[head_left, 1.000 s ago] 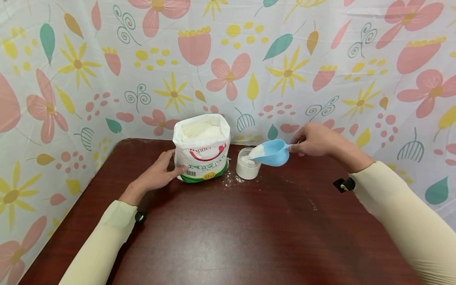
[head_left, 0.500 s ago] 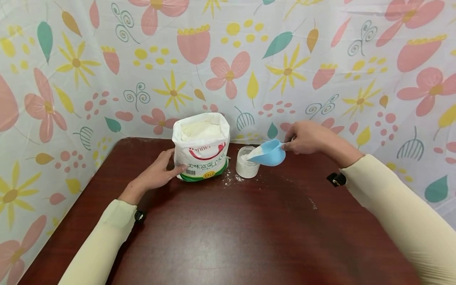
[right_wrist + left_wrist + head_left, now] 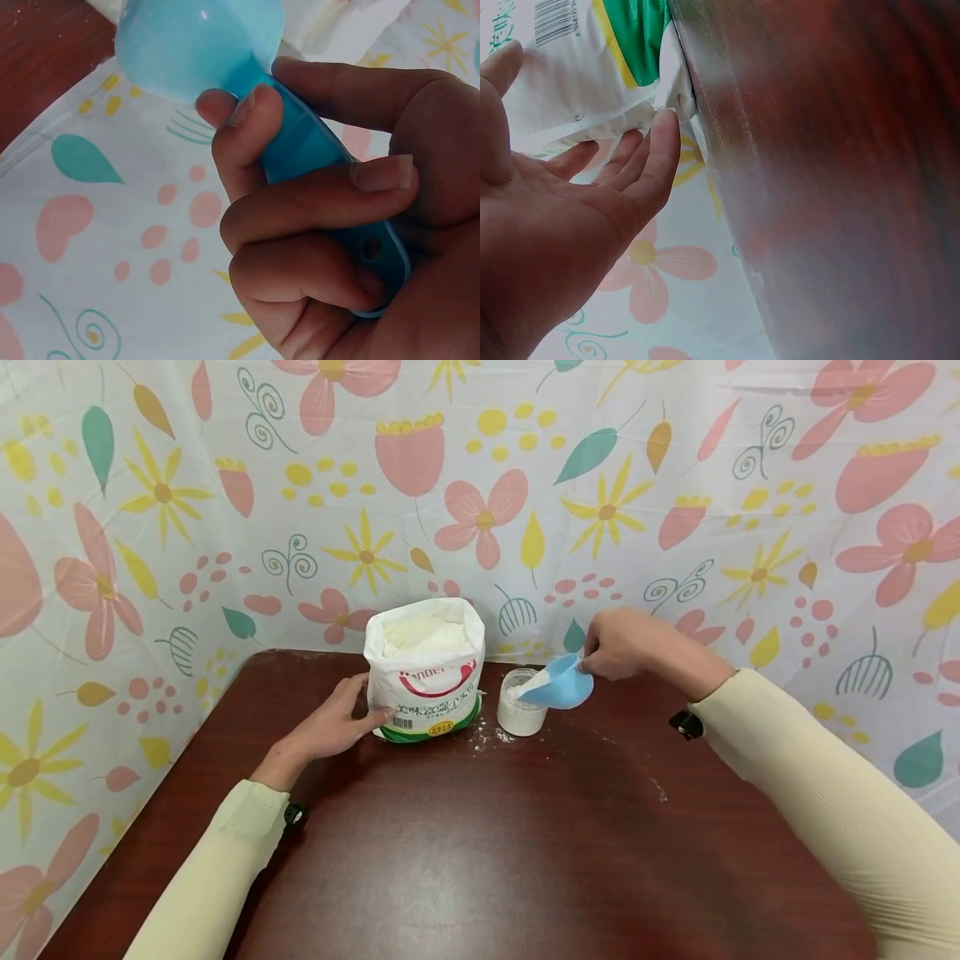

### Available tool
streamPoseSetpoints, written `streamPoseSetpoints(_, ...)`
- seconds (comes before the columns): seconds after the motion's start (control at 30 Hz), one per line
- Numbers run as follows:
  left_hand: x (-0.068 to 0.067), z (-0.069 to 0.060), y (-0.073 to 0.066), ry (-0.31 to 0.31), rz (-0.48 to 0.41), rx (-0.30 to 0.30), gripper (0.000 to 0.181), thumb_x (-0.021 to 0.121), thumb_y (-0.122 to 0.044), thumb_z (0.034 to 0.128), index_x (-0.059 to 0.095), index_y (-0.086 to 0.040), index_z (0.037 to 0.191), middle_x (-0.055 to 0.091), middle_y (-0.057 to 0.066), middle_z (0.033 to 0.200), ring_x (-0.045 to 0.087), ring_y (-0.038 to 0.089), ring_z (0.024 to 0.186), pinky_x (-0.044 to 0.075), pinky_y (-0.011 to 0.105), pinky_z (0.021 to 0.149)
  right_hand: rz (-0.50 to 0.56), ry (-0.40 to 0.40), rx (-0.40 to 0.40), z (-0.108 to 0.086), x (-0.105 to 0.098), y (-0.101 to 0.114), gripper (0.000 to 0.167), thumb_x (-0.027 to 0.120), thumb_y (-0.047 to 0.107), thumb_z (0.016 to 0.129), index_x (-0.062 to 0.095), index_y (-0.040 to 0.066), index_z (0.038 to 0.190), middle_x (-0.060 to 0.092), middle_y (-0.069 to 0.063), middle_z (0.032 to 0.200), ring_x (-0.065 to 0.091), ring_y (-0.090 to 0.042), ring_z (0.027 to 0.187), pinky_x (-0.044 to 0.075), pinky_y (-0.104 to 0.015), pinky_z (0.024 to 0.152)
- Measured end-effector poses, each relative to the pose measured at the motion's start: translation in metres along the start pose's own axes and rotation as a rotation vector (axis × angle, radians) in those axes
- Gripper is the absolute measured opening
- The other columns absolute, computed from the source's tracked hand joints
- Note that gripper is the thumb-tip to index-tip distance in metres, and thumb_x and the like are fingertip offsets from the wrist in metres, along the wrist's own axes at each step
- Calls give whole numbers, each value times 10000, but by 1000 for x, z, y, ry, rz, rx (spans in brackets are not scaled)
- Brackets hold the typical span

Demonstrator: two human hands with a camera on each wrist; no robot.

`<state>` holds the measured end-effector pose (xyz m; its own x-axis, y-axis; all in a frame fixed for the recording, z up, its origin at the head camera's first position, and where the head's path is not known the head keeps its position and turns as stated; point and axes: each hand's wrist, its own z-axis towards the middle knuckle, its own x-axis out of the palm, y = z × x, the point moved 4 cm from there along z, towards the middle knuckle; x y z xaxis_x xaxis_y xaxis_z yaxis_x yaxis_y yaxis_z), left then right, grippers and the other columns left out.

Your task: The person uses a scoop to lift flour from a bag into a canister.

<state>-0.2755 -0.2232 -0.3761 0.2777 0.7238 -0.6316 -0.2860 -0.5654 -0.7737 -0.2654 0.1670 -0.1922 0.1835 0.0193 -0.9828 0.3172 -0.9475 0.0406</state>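
Observation:
A white and green bag of flour (image 3: 427, 681) stands upright with its top folded open, white flour showing inside. My left hand (image 3: 333, 722) holds its left side, thumb on the front and fingers round the side; in the left wrist view the fingers (image 3: 660, 161) touch the bag's lower edge. Right of the bag is a clear jar (image 3: 521, 714) with flour in it. My right hand (image 3: 626, 643) grips the handle of a light blue scoop (image 3: 567, 685). The scoop's flour-laden lip tilts down over the jar's mouth. In the right wrist view several fingers curl round the handle (image 3: 300, 142).
Spilled flour (image 3: 491, 735) lies on the dark brown table (image 3: 480, 860) between bag and jar. A patterned cloth (image 3: 480, 460) hangs close behind the table's back edge and along its left side.
My right hand has moved left and slightly up, bringing the scoop further over the jar and tipping it more. The left hand and the bag have stayed in place.

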Motion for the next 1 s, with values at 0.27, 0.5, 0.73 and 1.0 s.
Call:
streamPoseSetpoints(0.27, 0, 0, 2, -1, 10, 0, 869, 698, -475, 1024, 236, -110, 1662, 296, 167, 1629, 280, 358, 1524, 278, 670, 1213, -44, 90, 37, 11, -5, 11, 306, 695, 196, 909, 734, 100, 621, 641, -22, 563, 511, -153, 535, 367, -279, 540)
streamPoseSetpoints(0.5, 0, 0, 0, -3, 12, 4, 853, 699, -464, 1026, 246, -110, 1656, 305, 163, 1621, 283, 352, 1521, 283, 664, 1212, -97, 156, 60, 21, -11, 19, 363, 673, 173, 894, 571, 142, 547, 639, -20, 568, 444, -124, 516, 325, -254, 527)
streamPoseSetpoints(0.73, -1, -1, 0, 0, 11, -8, 876, 693, -495, 1021, 237, -109, 1661, 290, 170, 1633, 273, 364, 1527, 278, 680, 1207, -111, 225, 115, 32, -19, 30, 247, 655, 162, 933, 724, 40, 730, 650, -36, 611, 474, -125, 516, 358, -246, 501)
streamPoseSetpoints(1.0, 1, -1, 0, 0, 6, -5, 866, 698, -487, 1021, 240, -124, 1660, 297, 154, 1626, 283, 346, 1521, 293, 666, 1207, -131, 266, 207, 42, -31, 40, 176, 674, 183, 918, 787, 50, 890, 742, -47, 715, 509, -124, 519, 398, -294, 586)
